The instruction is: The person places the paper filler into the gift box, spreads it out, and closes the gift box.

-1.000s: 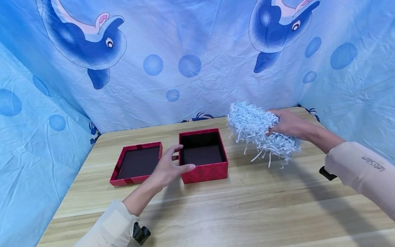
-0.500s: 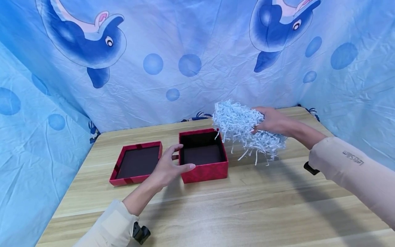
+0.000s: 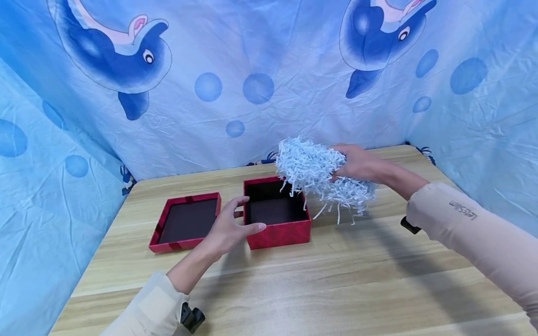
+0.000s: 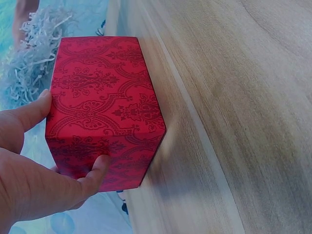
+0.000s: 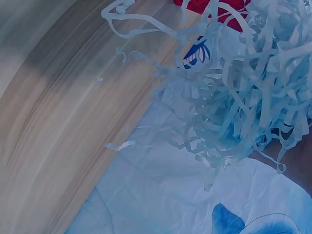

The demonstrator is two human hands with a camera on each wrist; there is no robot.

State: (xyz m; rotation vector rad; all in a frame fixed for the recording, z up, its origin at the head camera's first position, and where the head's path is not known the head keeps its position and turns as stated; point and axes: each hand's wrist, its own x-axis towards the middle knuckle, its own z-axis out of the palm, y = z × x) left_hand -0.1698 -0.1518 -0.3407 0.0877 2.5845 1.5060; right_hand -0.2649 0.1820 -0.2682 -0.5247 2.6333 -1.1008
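A red patterned gift box (image 3: 279, 234) stands without its lid on the wooden table, its dark inside facing up. My left hand (image 3: 229, 228) holds its near left corner. In the left wrist view the thumb is at the rim and the fingers (image 4: 100, 168) lie on the box's side. My right hand (image 3: 359, 163) grips a large bunch of pale blue shredded paper (image 3: 311, 163) above the box's right rim. Loose strands hang down, some across the opening. In the right wrist view the shredded paper (image 5: 243, 97) mostly hides the hand.
The red box lid (image 3: 185, 243) lies upturned left of the box, its dark inside showing. Wooden tabletop (image 3: 336, 284) extends in front. A blue dolphin-print cloth (image 3: 286, 121) hangs behind and at both sides.
My right hand has carried the shredded paper leftward, from beside the box to over its right edge. The left hand, box and lid have stayed in place.
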